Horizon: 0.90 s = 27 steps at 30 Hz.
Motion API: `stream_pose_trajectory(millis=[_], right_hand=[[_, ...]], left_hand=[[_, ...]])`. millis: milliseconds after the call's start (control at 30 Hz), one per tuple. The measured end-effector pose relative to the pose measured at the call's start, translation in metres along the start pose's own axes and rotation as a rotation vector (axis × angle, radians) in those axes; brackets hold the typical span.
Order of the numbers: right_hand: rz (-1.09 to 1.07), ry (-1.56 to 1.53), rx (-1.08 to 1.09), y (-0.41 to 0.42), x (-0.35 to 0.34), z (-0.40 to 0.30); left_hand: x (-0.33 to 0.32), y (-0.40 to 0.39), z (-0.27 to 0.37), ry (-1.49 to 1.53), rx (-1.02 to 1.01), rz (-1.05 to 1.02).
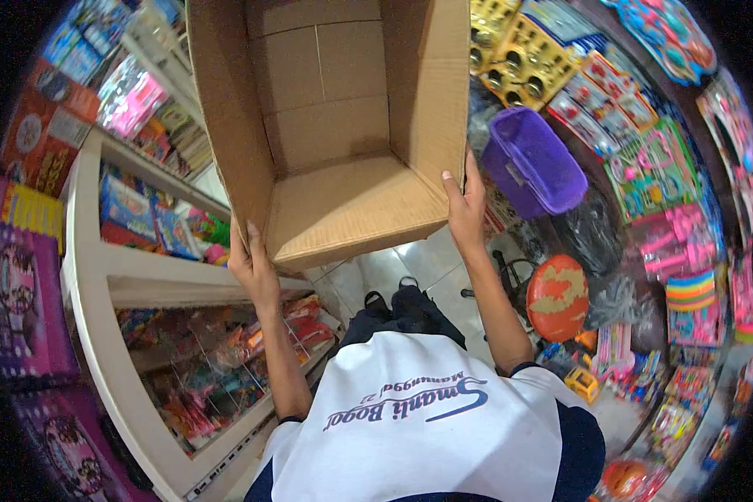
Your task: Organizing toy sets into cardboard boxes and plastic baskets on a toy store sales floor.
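An open cardboard box [357, 201] is held up in front of me, its inside facing me and holding nothing that I can see. A seam runs down its bottom panel. My left hand [251, 263] grips the box at its near left corner, thumb at the rim. At the near right corner, my right hand [466, 204] clasps the wall, with the thumb on the inner side and the other fingers outside. The far end of the box is cut off by the top of the picture.
To the left stands a white-framed glass display case [88, 263] with packaged toys inside. A purple plastic bin [533, 163] and a round stool with a worn orange seat [557, 298] are on the right. Carded toys [652, 169] hang beyond them. Below me is a tiled floor [383, 273].
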State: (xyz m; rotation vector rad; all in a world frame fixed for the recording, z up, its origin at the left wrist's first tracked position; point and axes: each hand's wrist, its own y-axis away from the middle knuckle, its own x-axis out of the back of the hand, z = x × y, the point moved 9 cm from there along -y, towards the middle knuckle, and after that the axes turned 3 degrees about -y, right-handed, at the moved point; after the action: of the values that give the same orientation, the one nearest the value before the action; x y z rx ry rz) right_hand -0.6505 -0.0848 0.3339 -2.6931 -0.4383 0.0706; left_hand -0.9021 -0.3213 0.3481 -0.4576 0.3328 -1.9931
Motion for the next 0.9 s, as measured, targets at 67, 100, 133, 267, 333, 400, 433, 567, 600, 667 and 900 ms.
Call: stream_pose_trajectory(millis=[67,100,133,267,333,400,433,567,600,667,900], right_hand=[[0.075,0.013,-0.031,0.015,0.031,-0.003],[0.126,0.035,0.009,0.022,0.047,-0.01],[0.179,0.058,0.048,0.03,0.064,-0.017],[0.313,0.176,0.058,0.062,0.131,-0.043],[0.351,0.109,0.06,0.084,0.16,-0.054],[0.434,0.152,0.059,0.114,0.192,-0.06],[0.487,0.18,0.061,0.128,0.208,-0.064],[0.599,0.22,-0.046,0.19,0.267,-0.079],[0.645,0.222,-0.046,0.203,0.282,-0.084],[0.72,0.253,-0.106,0.235,0.314,-0.085],[0.829,0.441,-0.061,0.315,0.378,-0.104]], left_hand=[[-0.022,0.007,0.016,0.046,-0.042,-0.071],[-0.032,0.013,0.02,0.069,-0.053,-0.102],[-0.041,0.019,0.022,0.079,-0.042,-0.134],[-0.081,0.05,0.037,0.107,-0.046,-0.289],[-0.101,0.07,0.044,0.145,0.045,-0.369],[-0.119,0.091,0.064,0.156,0.038,-0.409],[-0.127,0.1,0.073,0.155,0.033,-0.418],[-0.161,0.149,0.093,0.226,0.021,-0.585],[-0.174,0.163,0.1,0.229,-0.017,-0.644],[-0.192,0.191,0.114,0.255,-0.078,-0.743],[-0.254,0.267,0.129,0.319,0.008,-1.023]])
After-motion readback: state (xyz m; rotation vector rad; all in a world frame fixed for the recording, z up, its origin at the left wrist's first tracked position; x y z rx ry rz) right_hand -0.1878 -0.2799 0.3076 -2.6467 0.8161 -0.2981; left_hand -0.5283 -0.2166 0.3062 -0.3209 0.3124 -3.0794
